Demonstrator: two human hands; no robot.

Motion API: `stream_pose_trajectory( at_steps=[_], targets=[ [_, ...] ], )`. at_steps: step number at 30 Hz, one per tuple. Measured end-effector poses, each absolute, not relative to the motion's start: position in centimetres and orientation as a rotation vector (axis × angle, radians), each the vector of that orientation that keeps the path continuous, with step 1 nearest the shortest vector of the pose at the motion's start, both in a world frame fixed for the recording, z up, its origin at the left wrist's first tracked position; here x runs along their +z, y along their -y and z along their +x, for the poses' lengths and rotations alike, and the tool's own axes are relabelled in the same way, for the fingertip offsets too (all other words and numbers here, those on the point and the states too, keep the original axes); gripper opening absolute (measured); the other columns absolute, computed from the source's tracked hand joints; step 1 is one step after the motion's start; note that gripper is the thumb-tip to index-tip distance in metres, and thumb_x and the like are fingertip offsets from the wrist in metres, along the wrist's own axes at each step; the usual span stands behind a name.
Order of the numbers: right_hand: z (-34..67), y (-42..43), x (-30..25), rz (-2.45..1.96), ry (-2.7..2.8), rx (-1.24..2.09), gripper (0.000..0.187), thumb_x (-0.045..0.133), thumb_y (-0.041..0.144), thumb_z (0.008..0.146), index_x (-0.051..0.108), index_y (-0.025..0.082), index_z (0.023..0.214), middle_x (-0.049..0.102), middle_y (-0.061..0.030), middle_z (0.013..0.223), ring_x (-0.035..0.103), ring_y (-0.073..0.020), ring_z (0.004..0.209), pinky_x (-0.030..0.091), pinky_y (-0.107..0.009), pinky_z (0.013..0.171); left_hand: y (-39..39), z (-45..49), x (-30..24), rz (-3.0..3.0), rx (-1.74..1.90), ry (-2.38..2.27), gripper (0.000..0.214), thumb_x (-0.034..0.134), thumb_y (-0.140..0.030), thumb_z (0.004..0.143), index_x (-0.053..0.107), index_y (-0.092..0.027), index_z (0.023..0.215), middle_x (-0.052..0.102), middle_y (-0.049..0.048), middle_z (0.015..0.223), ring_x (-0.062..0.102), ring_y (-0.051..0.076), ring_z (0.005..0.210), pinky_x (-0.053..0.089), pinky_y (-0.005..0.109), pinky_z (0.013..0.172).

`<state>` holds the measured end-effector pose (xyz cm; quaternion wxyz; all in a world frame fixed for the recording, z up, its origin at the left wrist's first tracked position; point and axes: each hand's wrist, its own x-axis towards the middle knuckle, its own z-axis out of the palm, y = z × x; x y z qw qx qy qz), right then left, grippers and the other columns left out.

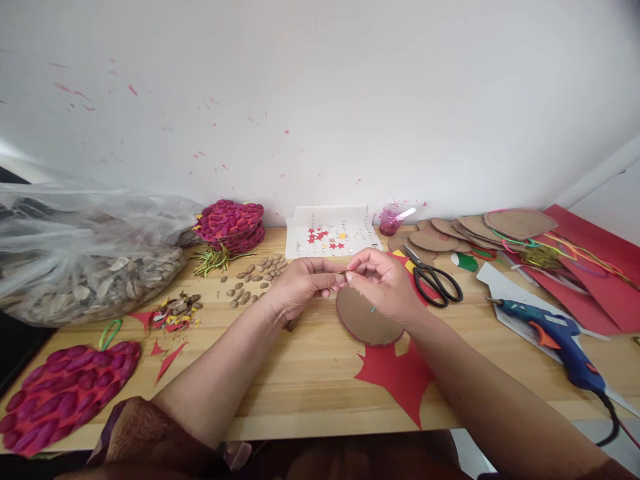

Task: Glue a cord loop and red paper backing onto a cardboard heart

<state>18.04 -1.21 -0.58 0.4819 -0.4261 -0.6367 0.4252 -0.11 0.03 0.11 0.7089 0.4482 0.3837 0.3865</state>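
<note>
My left hand (300, 285) and my right hand (383, 283) meet over the middle of the wooden table (300, 373), fingertips pinched together on something small I cannot make out. Under my right hand lies a brown cardboard disc (364, 319) with a red edge. It rests partly on a red paper leaf shape (400, 379). Several loose seeds (255, 275) are scattered just left of my left hand.
A clear bag of seeds (85, 267) fills the left. A red seed-covered heart (65, 393) lies front left; similar stacked pieces (231, 223) lean by the wall. Black scissors (434, 277), cardboard cut-outs (480, 230), a blue glue gun (560, 340), red paper (595, 293) and a star sheet (330, 233) lie right.
</note>
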Motion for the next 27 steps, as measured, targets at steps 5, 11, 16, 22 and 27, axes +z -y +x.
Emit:
stream_pose_trajectory(
  at_steps=[5, 11, 16, 22, 27],
  targets=[
    [17.96, 1.36, -0.4, -1.037, 1.544, 1.041, 0.01, 0.064, 0.014, 0.075, 0.061, 0.022, 0.082, 0.066, 0.0027, 0.069, 0.063, -0.0119, 0.064, 0.048, -0.024, 0.059, 0.0, -0.15, -0.01, 0.977, 0.866, -0.866, 0.029, 0.087, -0.024, 0.061, 0.078, -0.009, 0.084, 0.071, 0.0067, 0.074, 0.059, 0.008, 0.064, 0.04, 0.02, 0.058],
    [17.87, 1.45, -0.55, -1.006, 1.533, 1.074, 0.01, 0.064, 0.014, 0.078, 0.06, 0.022, 0.084, 0.07, 0.0017, 0.073, 0.068, -0.0129, 0.068, 0.051, -0.025, 0.064, 0.12, 0.08, 0.18, 0.916, 0.883, -0.878, 0.025, 0.085, -0.022, 0.061, 0.077, -0.008, 0.08, 0.07, 0.0069, 0.07, 0.059, 0.008, 0.061, 0.041, 0.019, 0.057],
    [17.87, 1.44, -0.84, -1.003, 1.531, 1.066, 0.01, 0.066, 0.016, 0.079, 0.061, 0.021, 0.087, 0.071, 0.0008, 0.077, 0.069, -0.0135, 0.071, 0.053, -0.026, 0.067, -0.01, 0.21, -0.01, 0.912, 0.904, -0.882, 0.02, 0.082, -0.022, 0.064, 0.075, -0.009, 0.078, 0.07, 0.0067, 0.07, 0.059, 0.008, 0.061, 0.041, 0.019, 0.056],
    [17.81, 1.53, -0.66, -1.03, 1.527, 1.056, 0.009, 0.066, 0.019, 0.079, 0.061, 0.022, 0.086, 0.072, -0.0004, 0.078, 0.07, -0.0154, 0.073, 0.054, -0.028, 0.068, 0.0, -0.02, 0.26, 0.977, 0.88, -0.897, 0.022, 0.082, -0.027, 0.065, 0.076, -0.011, 0.079, 0.071, 0.0066, 0.072, 0.059, 0.009, 0.062, 0.041, 0.021, 0.058],
    [17.66, 1.5, -0.52, -1.037, 1.514, 1.048, 0.01, 0.065, 0.017, 0.078, 0.06, 0.022, 0.084, 0.072, 0.0001, 0.075, 0.071, -0.0153, 0.071, 0.055, -0.028, 0.066, 0.1, -0.24, 0.53, 1.083, 0.853, -0.911, 0.022, 0.079, -0.029, 0.069, 0.078, -0.014, 0.084, 0.072, 0.0059, 0.076, 0.059, 0.01, 0.065, 0.04, 0.022, 0.06]
  ],
)
